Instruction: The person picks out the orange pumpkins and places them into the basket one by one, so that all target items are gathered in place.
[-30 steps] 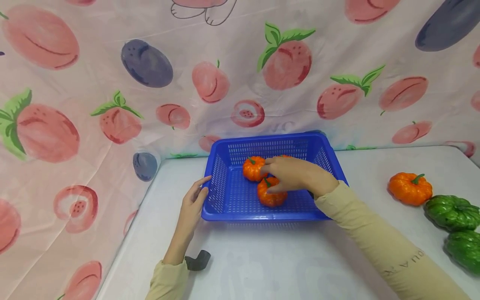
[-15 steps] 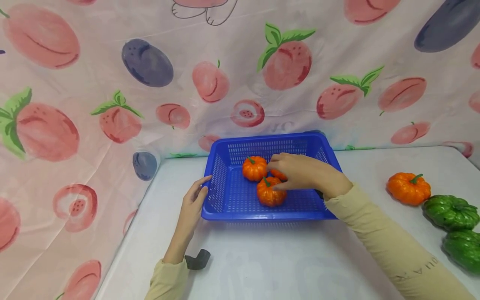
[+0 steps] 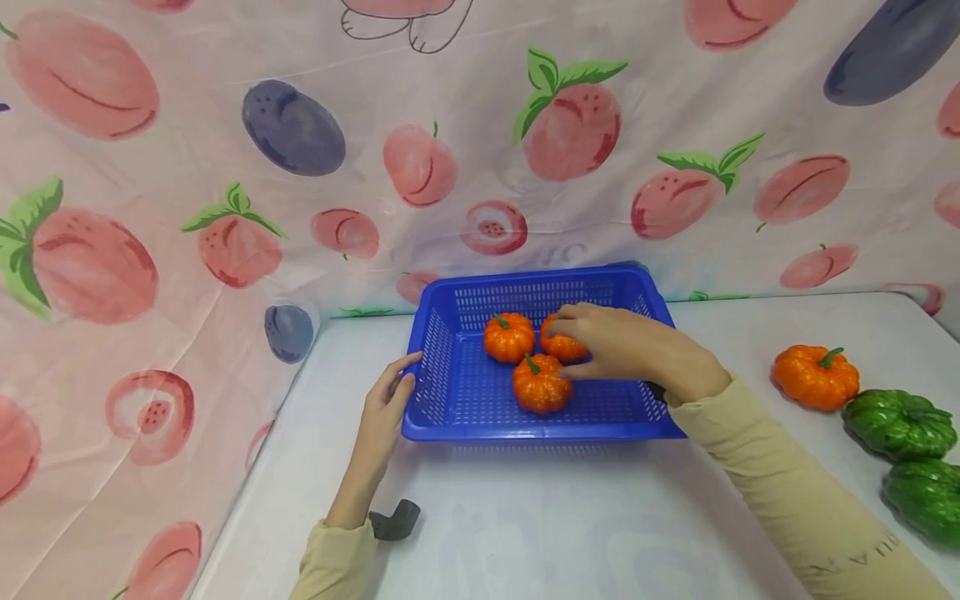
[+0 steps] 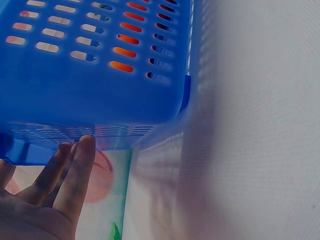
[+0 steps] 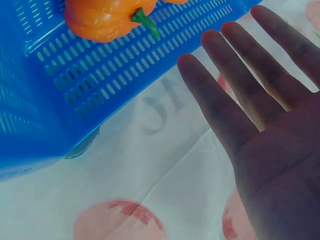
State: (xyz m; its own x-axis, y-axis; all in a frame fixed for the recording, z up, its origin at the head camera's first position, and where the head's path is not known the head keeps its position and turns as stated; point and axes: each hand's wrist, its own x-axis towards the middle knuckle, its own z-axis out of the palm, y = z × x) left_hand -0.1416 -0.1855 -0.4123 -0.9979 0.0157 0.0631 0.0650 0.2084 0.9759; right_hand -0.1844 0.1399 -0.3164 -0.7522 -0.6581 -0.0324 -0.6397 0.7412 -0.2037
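A blue perforated plastic basket (image 3: 517, 432) stands on the table with three small orange pumpkins inside: one at the left (image 3: 508, 340), one in front (image 3: 540, 390) and one at the back right (image 3: 561, 345). My left hand (image 3: 384, 412) touches the basket's left end; in the left wrist view its extended fingers (image 4: 77, 170) lie against the blue wall. Over the back right pumpkin is my right hand (image 3: 622, 342), partly covering it. The right wrist view has that hand's fingers (image 5: 215, 97) spread and holding nothing, with an orange pumpkin (image 5: 97, 20) beyond them in the basket.
On the table right of the basket lie another orange pumpkin (image 3: 813, 377) and two green ones (image 3: 896, 423), the nearer green one (image 3: 926, 500) cut by the frame. A fruit-printed cloth (image 3: 360, 92) hangs behind and left. A dark device (image 3: 396, 521) sits at my left wrist.
My right hand has drawn back to the right from among the pumpkins, uncovering more of the back right one. The pumpkins, basket and left hand have stayed in place.
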